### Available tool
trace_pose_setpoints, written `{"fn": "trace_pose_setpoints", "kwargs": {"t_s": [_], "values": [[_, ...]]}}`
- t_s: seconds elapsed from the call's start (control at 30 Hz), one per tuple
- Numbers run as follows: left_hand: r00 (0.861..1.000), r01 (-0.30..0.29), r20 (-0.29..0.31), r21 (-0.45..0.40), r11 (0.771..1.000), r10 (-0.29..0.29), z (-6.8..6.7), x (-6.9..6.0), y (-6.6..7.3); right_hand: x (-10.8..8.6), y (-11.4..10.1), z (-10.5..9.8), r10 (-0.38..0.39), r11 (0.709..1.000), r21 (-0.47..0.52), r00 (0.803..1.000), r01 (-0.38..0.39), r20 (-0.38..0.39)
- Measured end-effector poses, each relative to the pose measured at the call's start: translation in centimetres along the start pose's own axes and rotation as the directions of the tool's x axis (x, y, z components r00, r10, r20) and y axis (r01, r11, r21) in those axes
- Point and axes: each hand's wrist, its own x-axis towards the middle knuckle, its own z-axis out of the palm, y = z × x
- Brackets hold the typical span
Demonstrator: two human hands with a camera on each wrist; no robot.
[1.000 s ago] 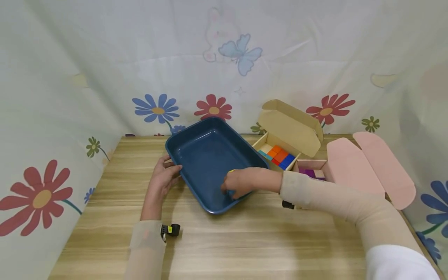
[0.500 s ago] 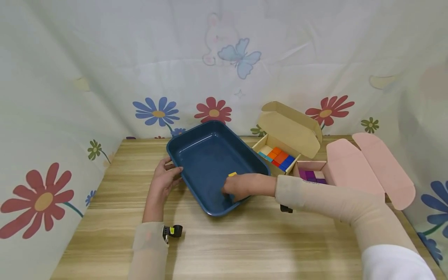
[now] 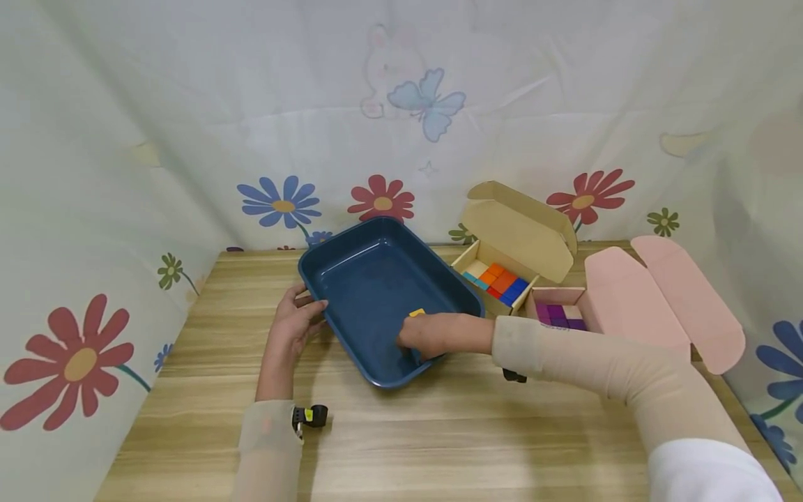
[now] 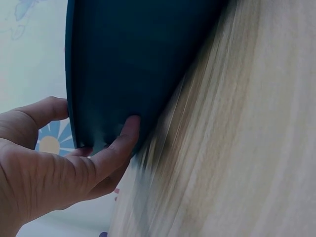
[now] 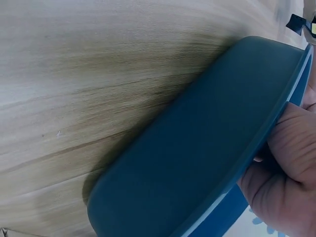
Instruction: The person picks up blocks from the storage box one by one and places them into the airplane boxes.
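Observation:
A deep blue rectangular baking tray (image 3: 376, 279) sits at an angle on the wooden table. My left hand (image 3: 296, 322) holds its left side; in the left wrist view the thumb is at the rim and the fingers lie against the outer wall. My right hand (image 3: 433, 336) reaches over the near right rim into the tray, its fingers bent down toward the floor. A small yellow block (image 3: 417, 312) shows just beyond the knuckles. My right fingertips, and anything between them, are hidden behind the hand and, in the right wrist view, behind the tray wall (image 5: 187, 143).
Right of the tray stands an opened tan box (image 3: 530, 300) with orange, red, blue and teal blocks (image 3: 502, 280). Beside it an opened pink box (image 3: 592, 314) contains purple and pale blocks (image 3: 558, 315). A flowered curtain (image 3: 314, 125) surrounds the table.
The right hand has shifted slightly and lowered in the tray, showing more of the yellow block. The left hand keeps its place on the tray. The whole head view dropped a little.

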Motion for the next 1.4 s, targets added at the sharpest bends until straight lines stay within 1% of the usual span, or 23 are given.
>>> {"fn": "trace_pose_setpoints", "kwargs": {"t_s": [0.23,0.37,0.43,0.63,0.73,0.93,1.1,1.3,1.4], "values": [[1.0,0.015,0.002,-0.007,1.0,-0.015,0.1,0.0,0.1,-0.1,0.1,0.0,-0.005,1.0,0.017,1.0,0.005,-0.007],[1.0,0.01,0.006,-0.002,1.0,-0.01,0.1,-0.1,0.4,-0.3,0.2,-0.5,-0.015,1.0,-0.011,1.0,0.015,-0.023],[1.0,0.01,0.008,-0.005,1.0,-0.01,0.0,-0.1,0.5,-0.4,0.2,-0.9,-0.012,1.0,-0.01,0.999,0.011,-0.032],[1.0,0.02,0.011,-0.013,1.0,-0.019,-0.2,-0.1,0.6,-1.0,0.5,-2.0,0.024,0.999,0.036,1.0,-0.024,-0.006],[1.0,0.025,0.009,-0.018,1.0,-0.024,-0.3,-0.1,0.5,-1.1,0.6,-2.5,0.016,0.999,0.034,1.0,-0.016,0.009],[1.0,0.027,0.013,-0.018,0.999,-0.026,-0.3,0.1,0.3,-1.6,0.8,-3.2,0.03,0.999,0.029,0.998,-0.032,0.048],[1.0,0.021,0.012,-0.025,0.999,-0.021,-0.3,0.1,0.3,-2.0,0.9,-4.0,0.027,1.0,0.015,0.999,-0.027,0.034],[1.0,0.019,0.018,-0.019,1.0,-0.019,-0.3,0.0,0.2,-2.5,1.0,-4.8,-0.011,1.0,-0.012,1.0,0.012,0.028],[1.0,0.019,0.023,-0.015,1.0,-0.019,-0.2,0.0,0.2,-2.8,1.2,-5.1,-0.004,1.0,-0.017,0.999,0.004,0.032]]}}
